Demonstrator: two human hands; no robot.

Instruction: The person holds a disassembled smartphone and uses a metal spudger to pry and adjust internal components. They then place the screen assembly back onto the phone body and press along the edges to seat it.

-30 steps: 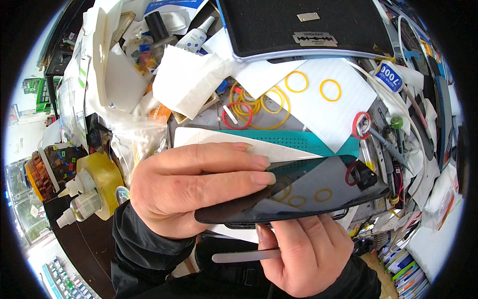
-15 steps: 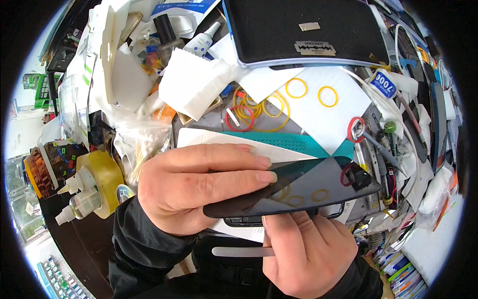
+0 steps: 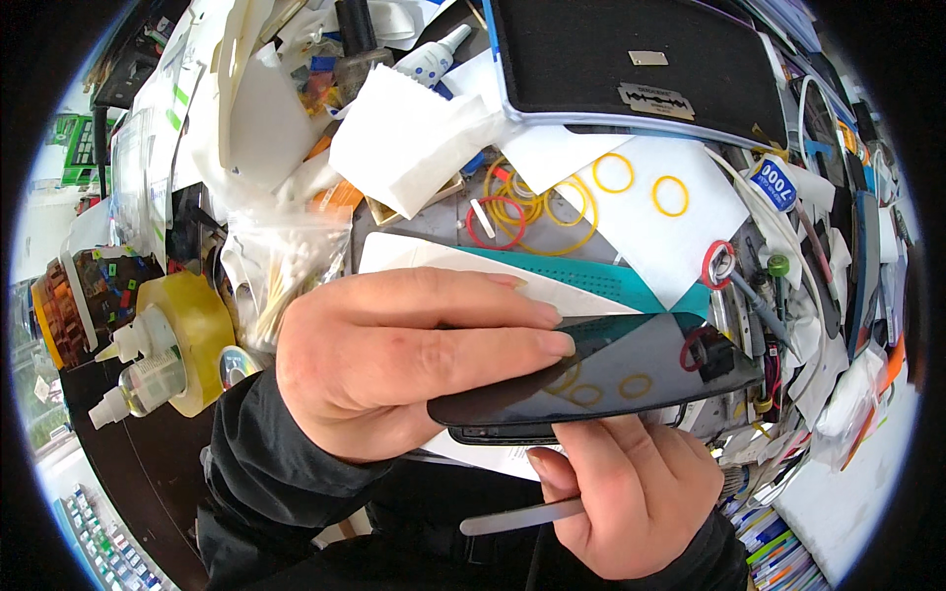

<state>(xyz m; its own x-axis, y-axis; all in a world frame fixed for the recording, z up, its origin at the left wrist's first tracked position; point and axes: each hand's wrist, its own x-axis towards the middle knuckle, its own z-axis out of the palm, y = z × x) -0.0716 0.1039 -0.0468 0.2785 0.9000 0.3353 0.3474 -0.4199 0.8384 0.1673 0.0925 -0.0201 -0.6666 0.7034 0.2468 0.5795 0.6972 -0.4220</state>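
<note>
A glossy black phone screen (image 3: 645, 369) lies tilted over a dark phone frame (image 3: 501, 434), with a gap along the near edge. My left hand (image 3: 379, 355) grips it from the left, fingers flat on the glass and thumb hidden beneath. The fingers of my right hand (image 3: 641, 497) reach under the screen's near edge, where their tips are hidden. That same hand holds a slim flat metal tool (image 3: 514, 517), its rounded end pointing left and the other end out of sight. Rubber bands are mirrored in the glass.
Beyond the phone lie a teal strip (image 3: 581, 283), white paper (image 3: 650, 217) and yellow rubber bands (image 3: 613, 172). A black-lined tray (image 3: 572, 59) holds a razor blade (image 3: 656, 100). At left are a bag of cotton swabs (image 3: 286, 256), a tape roll (image 3: 202, 325) and a dropper bottle (image 3: 153, 382).
The metal tool has tilted, its rounded end now lower. My right thumb shows below the screen's near edge. The whole view has shifted slightly, with the hands and phone a little farther right.
</note>
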